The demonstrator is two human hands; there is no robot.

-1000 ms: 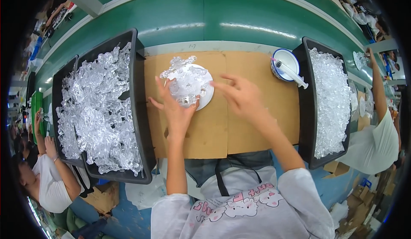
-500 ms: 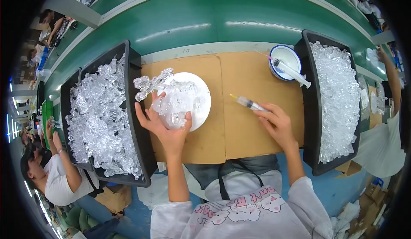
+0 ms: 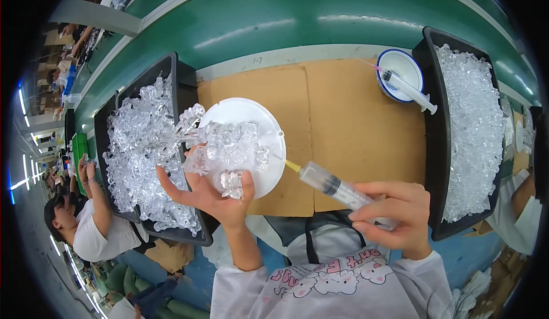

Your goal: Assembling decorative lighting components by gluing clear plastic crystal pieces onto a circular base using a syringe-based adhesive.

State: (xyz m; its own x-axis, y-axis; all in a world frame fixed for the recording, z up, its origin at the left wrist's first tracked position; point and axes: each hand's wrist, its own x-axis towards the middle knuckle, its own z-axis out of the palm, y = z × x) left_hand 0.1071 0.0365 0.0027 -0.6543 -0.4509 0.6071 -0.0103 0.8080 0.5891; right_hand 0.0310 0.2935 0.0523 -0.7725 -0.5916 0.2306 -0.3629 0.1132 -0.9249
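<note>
My left hand (image 3: 214, 199) is in front of a white round plate (image 3: 267, 176). Its thumb and some fingers hold a clear plastic piece (image 3: 231, 183), while one finger sticks out to the left. More clear pieces (image 3: 229, 142) cluster above the palm against the plate; which of them my hand carries and which lie on the plate I cannot tell. In my right hand (image 3: 397, 213) is a syringe (image 3: 334, 187) with a yellow-hubbed needle. The needle points up and left toward the plate's right edge, apart from the clear pieces.
Black bins of clear plastic pieces stand left (image 3: 143, 147) and right (image 3: 469, 136) of the brown cardboard (image 3: 366, 130). A blue-rimmed white bowl (image 3: 394, 59) at the back right has a second syringe (image 3: 409, 90) resting across it. Other people sit at both sides.
The syringe in my right hand has come up closer to the head camera, its needle nearer the plate. My left hand still holds clear plastic, now turned slightly. The whole view has shifted a little.
</note>
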